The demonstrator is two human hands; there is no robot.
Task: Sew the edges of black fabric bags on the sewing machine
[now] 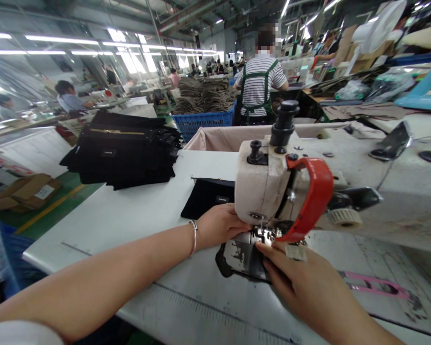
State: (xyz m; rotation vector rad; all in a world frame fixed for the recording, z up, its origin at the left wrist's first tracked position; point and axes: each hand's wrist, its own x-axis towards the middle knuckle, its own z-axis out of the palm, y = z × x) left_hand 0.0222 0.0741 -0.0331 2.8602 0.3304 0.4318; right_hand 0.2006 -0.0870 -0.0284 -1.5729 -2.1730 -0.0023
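1. Key relation: black fabric panel (201, 199) with a small label lies on the white surface (136, 215), just beyond the left hand (219, 224), up and to the left of its fingertips.
2. Panel's visible part runs roughly left to right; its right end goes out of sight behind the sewing machine (260, 187) head, so full long axis can't be told.
3. Left hand is clearly nearer: knuckles overlap the panel's near right edge in view. Contact or mere overlap, can't tell.
4. Left fingers extended and laid low, pointing right, tips beside the presser foot (263, 235). Pinching or only pressing, can't tell; tips partly hidden.
5. Right hand (303, 273) comes from the near right, index tip at the near side of the presser foot, over the metal plate (237, 256). Other fingers tucked below; any grasp can't be told.
6. From the right fingers the panel lies farther off, beyond the presser foot and to the left.
7. Around: stack of black fabric pieces (118, 153) at the surface's far left, red guard (321, 196) above the right hand, pink tool (377, 286) to its right.
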